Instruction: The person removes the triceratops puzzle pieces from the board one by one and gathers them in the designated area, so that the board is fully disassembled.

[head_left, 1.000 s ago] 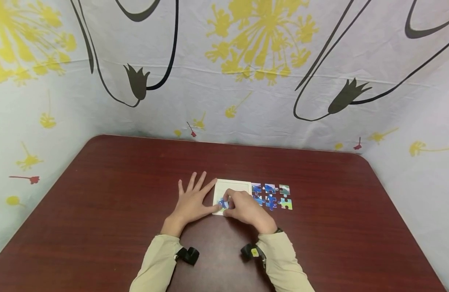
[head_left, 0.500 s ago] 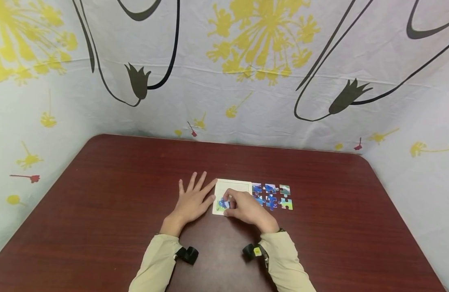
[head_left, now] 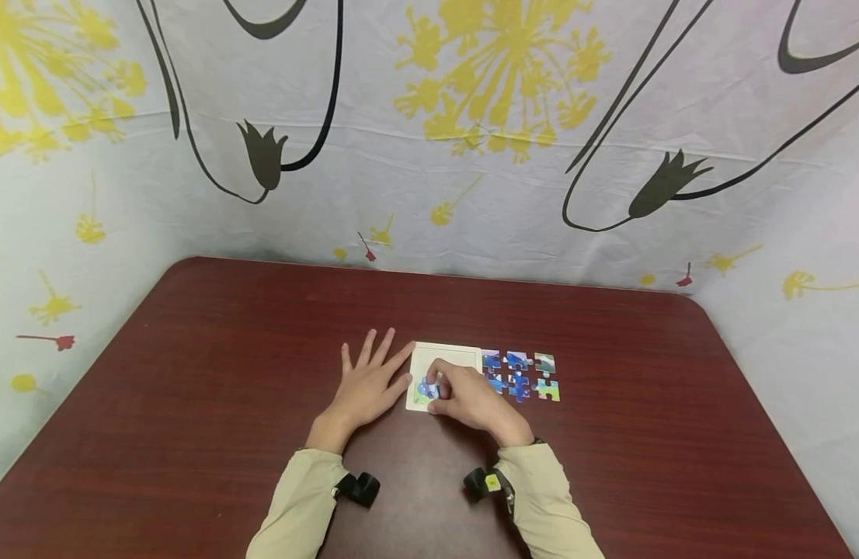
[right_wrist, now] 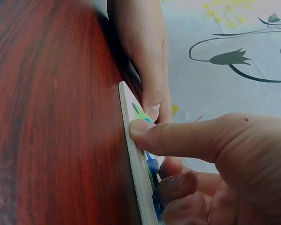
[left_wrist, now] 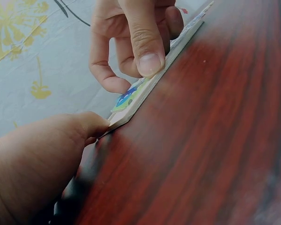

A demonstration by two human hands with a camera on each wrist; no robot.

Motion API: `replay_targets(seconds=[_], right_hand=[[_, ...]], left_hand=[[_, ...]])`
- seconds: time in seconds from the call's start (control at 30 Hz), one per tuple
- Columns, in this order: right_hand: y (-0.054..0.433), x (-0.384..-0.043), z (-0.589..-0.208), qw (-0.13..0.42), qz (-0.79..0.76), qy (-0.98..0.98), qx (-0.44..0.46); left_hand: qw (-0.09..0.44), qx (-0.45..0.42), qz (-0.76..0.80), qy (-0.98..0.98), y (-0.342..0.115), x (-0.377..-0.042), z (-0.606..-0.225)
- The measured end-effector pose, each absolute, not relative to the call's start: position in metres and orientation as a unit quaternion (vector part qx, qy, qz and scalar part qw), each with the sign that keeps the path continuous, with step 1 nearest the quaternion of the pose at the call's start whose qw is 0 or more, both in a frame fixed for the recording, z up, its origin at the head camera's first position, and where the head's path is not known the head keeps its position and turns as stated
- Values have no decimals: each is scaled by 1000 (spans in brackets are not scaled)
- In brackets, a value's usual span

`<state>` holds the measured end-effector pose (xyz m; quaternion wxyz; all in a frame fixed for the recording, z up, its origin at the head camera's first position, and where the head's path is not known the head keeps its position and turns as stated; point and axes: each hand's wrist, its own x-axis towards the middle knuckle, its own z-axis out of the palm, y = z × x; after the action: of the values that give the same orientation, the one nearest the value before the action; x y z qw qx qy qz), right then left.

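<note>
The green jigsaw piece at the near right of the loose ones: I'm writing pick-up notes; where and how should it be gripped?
The green jigsaw piece is probably best pinched at its right edge, from the person's right: it lies flat on the table, that edge looks straight, and the other loose pieces lie left of and beyond it.

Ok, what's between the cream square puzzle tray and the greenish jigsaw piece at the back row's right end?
The head view shows a blue jigsaw piece by the puzzle tray, then a blue-and-lilac jigsaw piece before the greenish jigsaw piece.
</note>
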<state>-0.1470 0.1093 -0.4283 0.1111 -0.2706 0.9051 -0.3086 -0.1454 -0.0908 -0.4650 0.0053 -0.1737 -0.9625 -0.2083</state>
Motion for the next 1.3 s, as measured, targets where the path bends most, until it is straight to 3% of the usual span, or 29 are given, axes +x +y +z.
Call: replay_targets(seconds=[1.03, 1.3], right_hand=[[107, -147, -423, 45, -280, 917, -282], [136, -151, -413, 29, -343, 904, -255]], left_hand=[[7, -173, -205, -963, -90, -147, -467], [1, -170, -203, -964, -90, -148, -467]])
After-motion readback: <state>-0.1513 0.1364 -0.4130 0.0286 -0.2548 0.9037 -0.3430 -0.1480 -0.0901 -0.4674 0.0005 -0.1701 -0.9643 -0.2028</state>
